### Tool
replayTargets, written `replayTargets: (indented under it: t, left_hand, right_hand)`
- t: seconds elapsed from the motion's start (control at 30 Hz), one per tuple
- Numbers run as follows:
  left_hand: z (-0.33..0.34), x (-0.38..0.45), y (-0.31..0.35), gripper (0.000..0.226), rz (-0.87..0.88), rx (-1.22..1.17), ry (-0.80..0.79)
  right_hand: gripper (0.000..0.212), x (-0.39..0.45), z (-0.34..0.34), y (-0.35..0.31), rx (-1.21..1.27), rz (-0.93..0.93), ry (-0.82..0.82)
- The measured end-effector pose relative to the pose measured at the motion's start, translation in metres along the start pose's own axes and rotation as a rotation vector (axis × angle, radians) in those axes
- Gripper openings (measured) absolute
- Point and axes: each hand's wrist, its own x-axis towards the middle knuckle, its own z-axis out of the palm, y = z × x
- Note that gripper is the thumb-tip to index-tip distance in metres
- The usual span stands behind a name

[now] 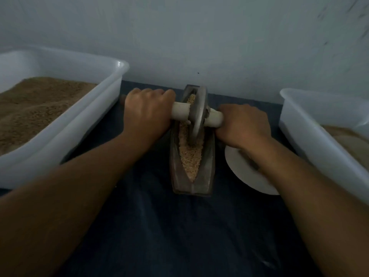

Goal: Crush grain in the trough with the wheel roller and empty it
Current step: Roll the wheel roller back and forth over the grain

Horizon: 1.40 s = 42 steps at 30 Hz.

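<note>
On the dark cloth, the trough runs lengthwise toward the wall.

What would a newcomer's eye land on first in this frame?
First, the wheel standing in the narrow trough at the centre of the dark cloth, with pale grain lying along the groove. The left hand and right hand each grip one end of the axle. Next come the two white tubs: the left tub heaped with brown meal, the right tub partly cut off by the frame edge.
</note>
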Motion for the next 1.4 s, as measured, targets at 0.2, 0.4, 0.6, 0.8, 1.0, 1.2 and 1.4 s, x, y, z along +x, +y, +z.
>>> replayTargets:
  t: [0.2,0.4,0.6,0.8,1.0,1.2,1.4]
  left_hand:
    - [0.009,0.029,-0.004,0.019,0.018,0.099,-0.136]
    - [0.012,0.051,-0.01,0.023,0.041,0.089,-0.332]
    - [0.01,0.041,-0.007,0.02,0.04,0.09,-0.245]
    - [0.004,0.006,-0.001,0.014,0.047,0.022,-0.001]
    - [-0.006,-0.027,0.005,0.011,0.007,-0.061,0.204]
    - [-0.018,-0.052,0.01,0.003,-0.009,-0.074,0.307]
    - [-0.022,-0.057,0.012,0.007,-0.008,-0.051,0.334]
  right_hand:
    - [0.02,0.031,-0.002,0.008,0.08,0.005,-0.248]
    - [0.021,0.052,-0.008,0.009,0.201,-0.025,-0.517]
    - [0.028,0.046,-0.006,0.01,0.172,-0.024,-0.44]
    - [0.023,0.009,0.003,0.003,0.022,-0.019,-0.02]
    - [0.022,-0.034,0.004,-0.009,-0.009,0.005,0.268]
    - [0.02,-0.061,-0.004,-0.015,0.048,-0.048,0.399]
    - [0.016,-0.068,-0.005,-0.016,0.118,-0.076,0.422]
